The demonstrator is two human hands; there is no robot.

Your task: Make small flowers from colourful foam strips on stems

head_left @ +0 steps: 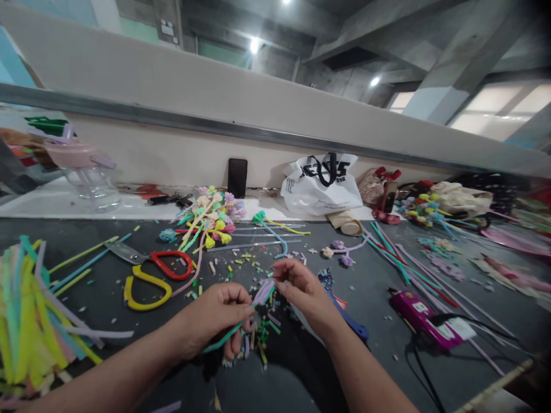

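Between my two hands is a small purple and green piece of fuzzy stems [263, 292], its green tail [221, 339] running down past my left palm. My left hand [226, 321] is closed round it, thumb and fingers pinching its lower part. At the piece's upper right end is my right hand [297, 287], thumb and forefinger touching or very near the tip; its other fingers are curled. Short cut bits [262, 338] lie on the dark table below. Scissors [148, 284] with red and yellow handles rest left of my hands.
Coloured strips [30, 315] lie at the left. Behind stand a bundle of fuzzy flowers [210, 215], a phone [237, 178], a white bag [321, 186] and a clear bottle [88, 178]. To the right are blue-handled pliers [348, 318], a purple corded device [424, 321] and long stems [387, 252].
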